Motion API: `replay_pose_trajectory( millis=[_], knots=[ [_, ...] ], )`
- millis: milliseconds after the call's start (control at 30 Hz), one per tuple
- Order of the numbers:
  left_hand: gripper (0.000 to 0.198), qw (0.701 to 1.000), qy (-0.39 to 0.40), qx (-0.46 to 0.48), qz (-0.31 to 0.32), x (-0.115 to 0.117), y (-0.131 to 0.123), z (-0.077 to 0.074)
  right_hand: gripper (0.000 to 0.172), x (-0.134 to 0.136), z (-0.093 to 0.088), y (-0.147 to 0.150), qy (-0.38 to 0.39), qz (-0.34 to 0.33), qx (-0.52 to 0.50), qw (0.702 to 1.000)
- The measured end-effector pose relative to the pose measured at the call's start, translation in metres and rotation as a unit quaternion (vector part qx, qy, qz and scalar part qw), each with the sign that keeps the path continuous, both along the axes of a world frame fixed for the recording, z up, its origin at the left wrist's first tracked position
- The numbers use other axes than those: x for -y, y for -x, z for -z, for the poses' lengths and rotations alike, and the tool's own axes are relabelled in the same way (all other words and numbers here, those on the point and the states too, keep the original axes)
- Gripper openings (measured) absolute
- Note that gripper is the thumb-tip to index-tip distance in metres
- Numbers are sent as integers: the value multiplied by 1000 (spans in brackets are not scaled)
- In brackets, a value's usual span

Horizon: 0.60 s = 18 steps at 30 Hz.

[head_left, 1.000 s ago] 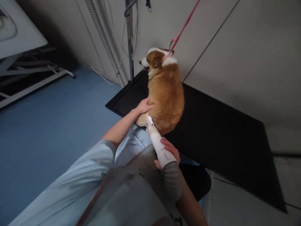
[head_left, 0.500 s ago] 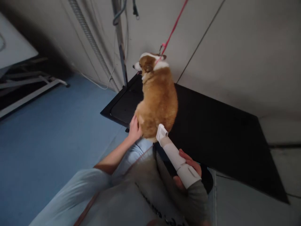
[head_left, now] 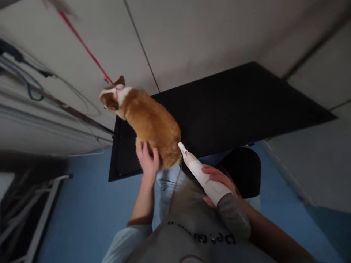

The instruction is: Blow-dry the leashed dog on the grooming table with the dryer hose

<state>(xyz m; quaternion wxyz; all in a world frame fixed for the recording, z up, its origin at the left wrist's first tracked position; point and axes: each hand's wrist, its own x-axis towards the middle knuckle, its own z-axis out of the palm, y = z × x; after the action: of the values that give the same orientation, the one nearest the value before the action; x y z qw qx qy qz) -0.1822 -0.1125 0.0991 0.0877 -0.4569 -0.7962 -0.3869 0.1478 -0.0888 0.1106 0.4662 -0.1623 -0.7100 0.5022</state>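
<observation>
A tan and white dog sits on a black table, its head turned to the left. A red leash runs up from its collar. My left hand lies flat on the dog's rump with the fingers spread. My right hand is wrapped round a white blower nozzle on a grey hose. The nozzle tip sits close to the dog's rear end.
A black stool seat stands under the table's near edge. The floor is blue. Cables and a ribbed hose run along the wall at left. A white metal frame lies at the lower left.
The view has swung round, so the dog and table now appear rotated to the left. My left hand stays on the dog's rump. The nozzle remains aimed at its rear.
</observation>
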Motion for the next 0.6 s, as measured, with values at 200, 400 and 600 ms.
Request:
replay_pose_trajectory(
  millis=[200, 400, 600],
  knots=[
    [26, 983, 98, -84, 130, -22, -33, 0, 73, -1, 0, -1, -42, 4, -45, 998],
    [31, 988, 91, -109, 67, -36, 17, 10, 67, -2, 1, 5, -66, -30, -40, 997],
    [23, 993, 45, -100, 51, -32, 34, 16, 57, -6, 11, 25, -104, -49, -55, 992]
  ],
)
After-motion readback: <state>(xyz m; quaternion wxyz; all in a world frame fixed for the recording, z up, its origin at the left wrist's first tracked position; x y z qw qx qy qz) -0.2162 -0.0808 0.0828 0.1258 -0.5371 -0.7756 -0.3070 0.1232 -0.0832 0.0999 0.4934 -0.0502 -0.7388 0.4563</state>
